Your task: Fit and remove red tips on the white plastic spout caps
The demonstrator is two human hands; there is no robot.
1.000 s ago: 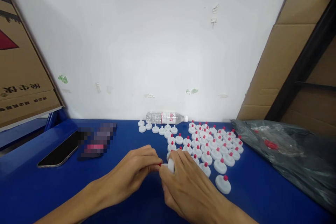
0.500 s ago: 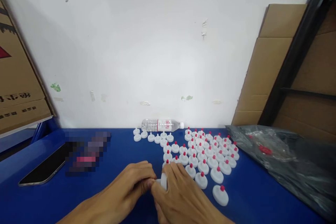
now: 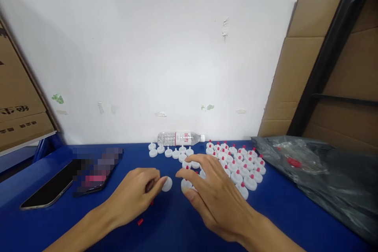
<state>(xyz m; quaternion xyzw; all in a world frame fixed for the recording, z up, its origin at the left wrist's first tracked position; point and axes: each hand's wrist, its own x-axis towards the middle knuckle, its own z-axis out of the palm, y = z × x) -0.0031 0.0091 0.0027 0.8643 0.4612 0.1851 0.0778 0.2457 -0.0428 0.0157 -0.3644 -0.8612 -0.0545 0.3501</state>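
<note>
The left hand point(image 3: 134, 193) seems to pinch a white lid point(image 3: 167, 184) by its edge, on the near side of the bottle point(image 3: 181, 138); a slack hold could let it drop. The right hand point(image 3: 218, 193) is spread wide, with nothing visible in its grip, over red-tipped lids point(image 3: 250, 182) nearer than the bottle and to its right. A low fingertip might topple them. A loose red cap point(image 3: 140, 222), well nearer than the bottle, could roll away if brushed.

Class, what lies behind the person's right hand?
Behind the right hand, red-tipped white discs show around its fingers and beyond; whatever the hand itself covers cannot be seen.
</note>
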